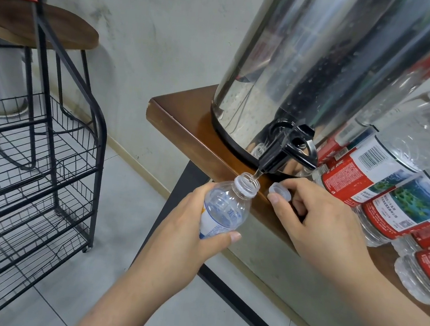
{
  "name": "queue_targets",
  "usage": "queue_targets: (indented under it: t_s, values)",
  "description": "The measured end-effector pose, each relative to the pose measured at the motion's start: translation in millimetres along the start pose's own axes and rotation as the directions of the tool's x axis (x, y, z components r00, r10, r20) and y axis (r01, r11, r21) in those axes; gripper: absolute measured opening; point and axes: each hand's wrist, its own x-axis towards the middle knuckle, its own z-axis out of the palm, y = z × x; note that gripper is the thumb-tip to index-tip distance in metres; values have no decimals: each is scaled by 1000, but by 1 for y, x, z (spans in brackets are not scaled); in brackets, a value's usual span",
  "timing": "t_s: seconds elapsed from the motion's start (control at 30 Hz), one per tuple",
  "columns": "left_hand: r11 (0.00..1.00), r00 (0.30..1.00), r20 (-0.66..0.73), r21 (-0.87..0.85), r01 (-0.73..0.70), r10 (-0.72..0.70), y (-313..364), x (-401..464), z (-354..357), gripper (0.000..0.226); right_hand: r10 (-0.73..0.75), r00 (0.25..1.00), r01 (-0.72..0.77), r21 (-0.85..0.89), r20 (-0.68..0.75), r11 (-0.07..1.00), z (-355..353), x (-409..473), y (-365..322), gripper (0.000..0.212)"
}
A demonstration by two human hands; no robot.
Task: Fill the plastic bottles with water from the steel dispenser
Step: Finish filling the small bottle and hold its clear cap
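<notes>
While water runs from tap (268,158) | left hand (190,222) grips bottle (226,207) mid-body: thin, crushable, gaining weight | right hand (317,224) pinches cap (280,191)

Break room – steel dispenser (315,66), wire rack (32,167)

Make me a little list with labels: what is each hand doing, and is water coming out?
left hand: grips the small bottle, tilted under the tap
right hand: pinches a clear cap by the table edge
water: a thin stream runs into the bottle mouth
dispenser: shiny steel, on the table
nearby: red-label bottles at the right
</notes>
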Motion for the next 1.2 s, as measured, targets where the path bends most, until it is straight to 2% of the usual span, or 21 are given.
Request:
queue_targets:
  t_s: [1.2]
  values:
    - [1000,1000,10,-6,10,-10,3,0,-1,63,4,1000,-4,-11,16,1000,0,0,0,36]
